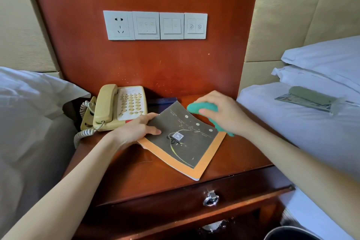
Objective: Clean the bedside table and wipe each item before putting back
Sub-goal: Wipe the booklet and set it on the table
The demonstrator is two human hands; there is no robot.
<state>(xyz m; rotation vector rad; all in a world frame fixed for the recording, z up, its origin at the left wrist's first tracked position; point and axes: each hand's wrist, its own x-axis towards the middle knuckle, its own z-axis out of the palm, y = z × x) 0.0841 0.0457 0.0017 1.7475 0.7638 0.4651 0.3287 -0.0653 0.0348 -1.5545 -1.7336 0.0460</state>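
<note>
Here, head view, single moment.

Bench: reddish wooden bedside bench (136,177) between two beds, drawer with a metal ring pull (210,198) below its top.

Booklet: dark cover with orange border and a small QR code, booklet (187,142) lies flat near the middle of the bench, turned at an angle; its far corner curls up slightly.

Left hand: left hand (136,130) lies on the booklet's left edge, thumb on top of the cover and fingers curled around the corner nearest the phone; clamped on the booklet.

Right hand: right hand (224,115) closed around a green cloth (202,109), held at the booklet's far right edge. Cloth blurred; part of it trails down past the wrist to the booklet's right corner. Whether it touches the cover, cannot tell.

Phone: beige corded phone (120,107) at the back left of the bench, handset in its cradle, coiled cord (83,134) hanging over the left edge. Just beside the left hand.

Behind booklet: a dark blue flat thing (163,101) against the back panel, mostly hidden; kind unclear.

Wall panel: row of white switches and a socket (155,25) on the wood panel above the bench.

Right bed: white sheets, stacked pillows (321,64), a grey-green oblong thing on a clear packet (309,97). Well apart from the bench items.

Left bed: white bedding (29,103) beside the phone.

Lower right: rim of a dark bin (292,234).
</note>
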